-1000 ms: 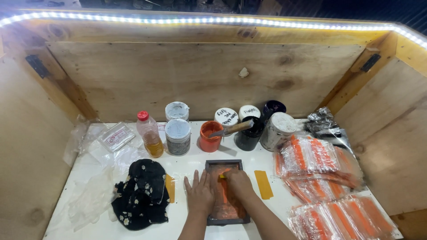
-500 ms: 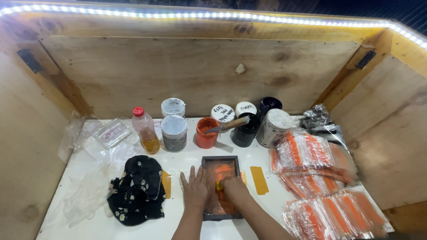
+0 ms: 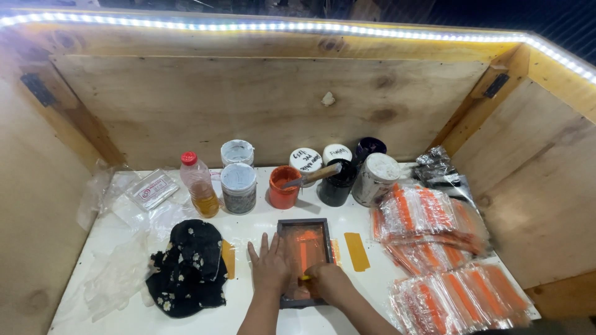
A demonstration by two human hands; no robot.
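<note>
A small dark-framed printing screen smeared with orange ink [image 3: 304,260] lies flat on the white table [image 3: 261,316]. The left hand [image 3: 269,267] presses its left edge, fingers spread flat. The right hand [image 3: 326,284] is curled tight around a small squeegee, barely visible, at the frame's near end. Just beyond the fingertips, an open orange ink pot [image 3: 284,187] stands. If the left palm slackens, the frame could slide and smear the print.

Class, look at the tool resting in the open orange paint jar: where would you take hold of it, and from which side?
Grip the wooden handle of the tool, coming from the right and above. Its blade end sits down in the orange jar, while the handle slants up and out to the right, bare over the black jar. Both hands are busy at the small printing frame.
</note>
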